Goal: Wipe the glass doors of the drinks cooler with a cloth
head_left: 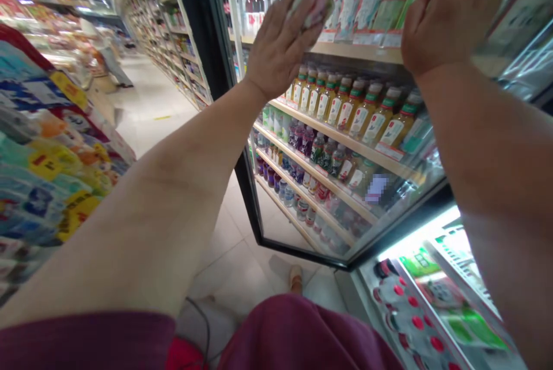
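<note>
A glass fridge door (298, 237) with a black frame stands swung open in front of me. My left hand (276, 47) is raised to the pane, its fingers over a crumpled whitish cloth (318, 4) with pinkish patches, which is pressed against the glass. My right hand (453, 18) is higher and to the right, its fingers stretched upward, and seems to lie flat against the door. The tips of those fingers leave the top of the picture. Rows of amber drink bottles (345, 105) show in the glass between my two arms.
Lower right, a lit fridge compartment (427, 295) holds red-capped bottles (406, 312) and green packs. To the left stands a display of bagged goods (47, 174). An aisle (147, 87) runs back past shelves, with a blurred person (103, 53). A dark cable (206, 318) lies near my legs.
</note>
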Tool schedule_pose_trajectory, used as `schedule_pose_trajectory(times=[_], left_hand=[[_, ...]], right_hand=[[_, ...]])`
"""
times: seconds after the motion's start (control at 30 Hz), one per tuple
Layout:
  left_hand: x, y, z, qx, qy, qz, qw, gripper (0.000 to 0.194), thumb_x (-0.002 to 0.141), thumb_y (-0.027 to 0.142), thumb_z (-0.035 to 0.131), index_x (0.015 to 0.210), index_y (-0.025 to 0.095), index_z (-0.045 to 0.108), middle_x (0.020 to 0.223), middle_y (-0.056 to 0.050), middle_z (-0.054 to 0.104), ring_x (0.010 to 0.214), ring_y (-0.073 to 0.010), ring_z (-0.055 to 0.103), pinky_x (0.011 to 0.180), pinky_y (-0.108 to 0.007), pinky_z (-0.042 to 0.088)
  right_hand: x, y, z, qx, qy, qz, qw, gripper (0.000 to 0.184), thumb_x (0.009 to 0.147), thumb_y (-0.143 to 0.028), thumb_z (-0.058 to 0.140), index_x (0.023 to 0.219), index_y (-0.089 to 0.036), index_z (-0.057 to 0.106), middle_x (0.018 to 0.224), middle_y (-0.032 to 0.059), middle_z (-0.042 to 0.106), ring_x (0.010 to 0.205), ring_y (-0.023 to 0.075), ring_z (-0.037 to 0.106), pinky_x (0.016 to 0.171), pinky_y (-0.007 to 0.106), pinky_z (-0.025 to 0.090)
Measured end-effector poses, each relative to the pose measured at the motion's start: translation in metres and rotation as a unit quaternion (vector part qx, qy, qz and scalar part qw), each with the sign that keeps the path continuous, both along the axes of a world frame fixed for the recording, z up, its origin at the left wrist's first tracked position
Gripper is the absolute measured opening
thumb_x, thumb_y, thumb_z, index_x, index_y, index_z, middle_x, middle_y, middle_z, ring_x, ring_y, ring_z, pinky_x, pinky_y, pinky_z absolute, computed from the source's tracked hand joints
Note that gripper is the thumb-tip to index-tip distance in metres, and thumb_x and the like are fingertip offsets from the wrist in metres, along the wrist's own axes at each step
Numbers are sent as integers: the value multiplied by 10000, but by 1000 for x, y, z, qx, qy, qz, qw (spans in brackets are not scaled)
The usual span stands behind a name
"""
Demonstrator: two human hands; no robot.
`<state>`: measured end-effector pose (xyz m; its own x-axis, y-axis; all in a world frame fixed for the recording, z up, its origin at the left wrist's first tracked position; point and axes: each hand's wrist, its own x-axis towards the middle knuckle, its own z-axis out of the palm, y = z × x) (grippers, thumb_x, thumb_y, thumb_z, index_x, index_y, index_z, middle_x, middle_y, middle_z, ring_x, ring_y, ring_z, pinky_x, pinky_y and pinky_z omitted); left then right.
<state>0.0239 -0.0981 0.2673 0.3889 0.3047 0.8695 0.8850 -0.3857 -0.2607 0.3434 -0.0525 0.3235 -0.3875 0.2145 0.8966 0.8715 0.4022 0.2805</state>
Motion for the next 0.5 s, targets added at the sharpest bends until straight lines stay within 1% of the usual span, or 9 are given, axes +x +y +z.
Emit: schedule_pose_trajectory(times=[0.03,0.07,0.17,0.2,0.27,0.33,0.37,0.43,0.5], left_hand=[[-2,-3,-1,-10,6,-1,1000,565,938,492,484,1493,517,587,1654,213,354,1630,-223,185,1374,-422,113],[-3,-4,-3,-6,-7,5,1000,582,944,487,468,1516,494,574,1661,188,362,1627,-234,203,1374,-432,118],[-1,0,-8,79,-101,44,991,665,1007,439,374,1609,192,512,1714,-31,358,1634,-299,199,1376,-516,113],[1,3,-10,104,-117,51,986,675,1019,438,360,1607,140,502,1713,-70,361,1637,-306,186,1375,-522,115],[5,7,-11,103,-80,39,991,657,1014,485,387,1599,214,516,1710,-17,369,1644,-285,159,1378,-497,120],[5,7,-11,51,20,3,998,622,977,538,451,1562,353,548,1696,87,369,1643,-263,157,1377,-479,131],[3,5,-10,28,64,-8,998,614,969,538,468,1554,373,555,1697,102,356,1641,-261,165,1374,-484,143],[-1,0,-8,25,89,1,996,625,982,503,467,1572,313,549,1715,56,335,1638,-268,185,1366,-496,163],[-5,-3,-5,58,38,38,997,629,1018,461,435,1602,240,516,1727,-3,333,1640,-266,180,1366,-494,147]], right_hand=[[2,1,0,7,-3,8,1000,759,987,-237,462,1711,-125,264,1758,152,219,1625,421,195,1280,703,194],[4,3,-1,15,-5,19,1000,748,994,-247,450,1710,-129,266,1755,157,229,1622,423,203,1269,716,200],[9,7,-2,40,-7,58,997,689,1034,-294,391,1698,-135,302,1739,155,276,1617,421,213,1252,716,217],[9,7,-2,44,-5,68,997,673,1045,-305,377,1694,-138,316,1735,147,292,1617,415,213,1257,703,215],[6,4,-2,33,11,93,995,646,1053,-325,392,1674,-150,368,1716,141,337,1613,407,236,1256,694,215],[-2,-1,-3,27,62,127,990,581,1068,-327,386,1626,-184,460,1691,133,392,1601,388,297,1239,692,253],[-6,-5,-4,23,94,142,985,547,1077,-325,365,1586,-193,514,1677,135,415,1589,384,334,1222,696,281],[-15,-12,-7,22,150,153,976,523,1090,-332,322,1521,-198,587,1661,132,436,1563,381,395,1200,688,318],[-20,-15,-9,26,176,146,973,518,1068,-345,385,1504,-195,620,1645,107,461,1554,368,415,1235,635,289]])
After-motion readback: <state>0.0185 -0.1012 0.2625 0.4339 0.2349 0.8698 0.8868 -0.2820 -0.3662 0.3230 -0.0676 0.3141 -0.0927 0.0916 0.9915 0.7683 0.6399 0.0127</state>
